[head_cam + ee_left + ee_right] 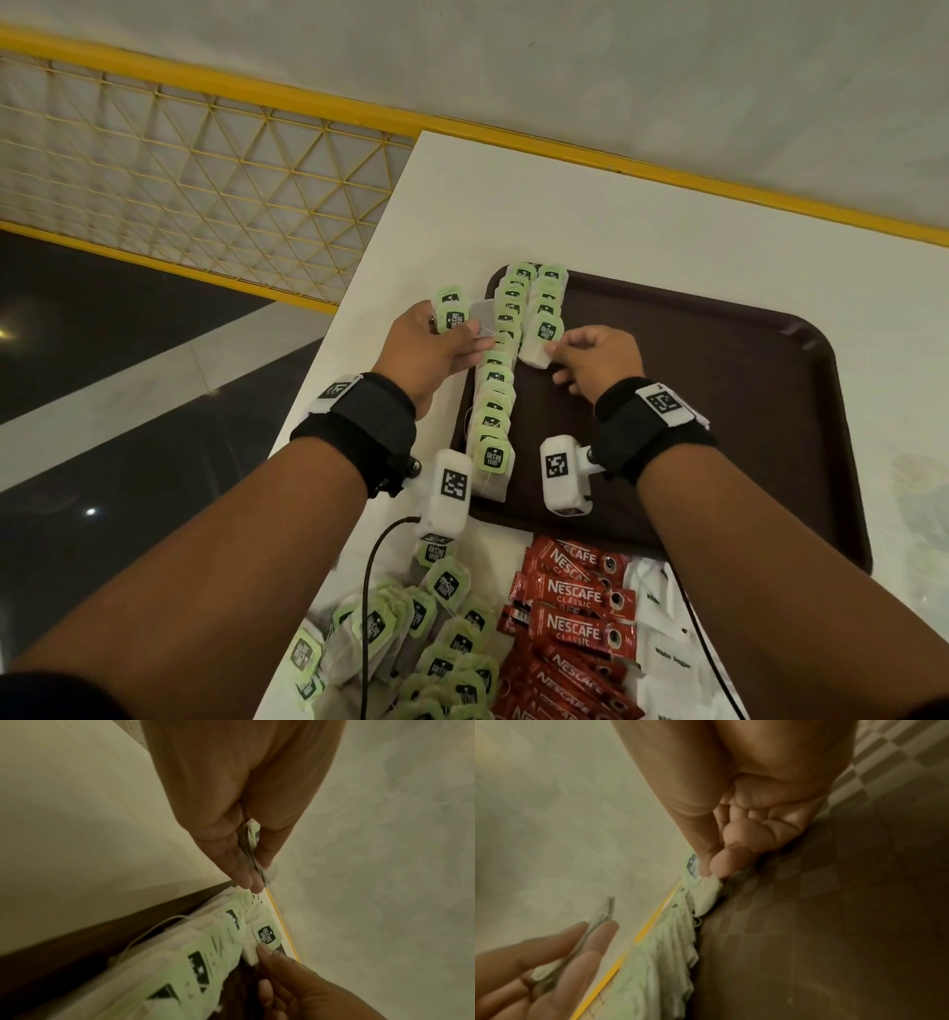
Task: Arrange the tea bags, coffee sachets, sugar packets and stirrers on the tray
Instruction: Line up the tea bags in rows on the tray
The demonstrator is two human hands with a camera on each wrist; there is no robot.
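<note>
Tea bag [539,342] at the near end of the short second row is what the right hand [598,360] pinches between thumb and fingertips [718,866], low on its white pouch, as it sets the bag against the bags behind it on the brown tray [719,385]. Such a bag looks very light, soft and limp: the paper pouch gives under the fingers, the green tag hangs on a thin string, and that string can snag a neighbour. Holding the pouch by its lower edge or corners probably keeps the tag facing up; a hard squeeze could tear or crumple the paper.

The left hand [441,354] holds a small stack of further tea bags [452,313] clamped flat between thumb and fingers, poised over the table [513,195] just left of the tray's rim. A flat clamp across the pouches suits so loose a bundle, since single bags would slide out of a weaker hold.

A long first row of overlapping tea bags [495,411] runs along the tray's left edge, each leaning on the next, so a nudge could topple several. Nearer the person, off the tray, lie a loose heap of tea bags [436,627], red coffee sachets [575,616] and white sugar packets [662,642]. No stirrers can be made out.
</note>
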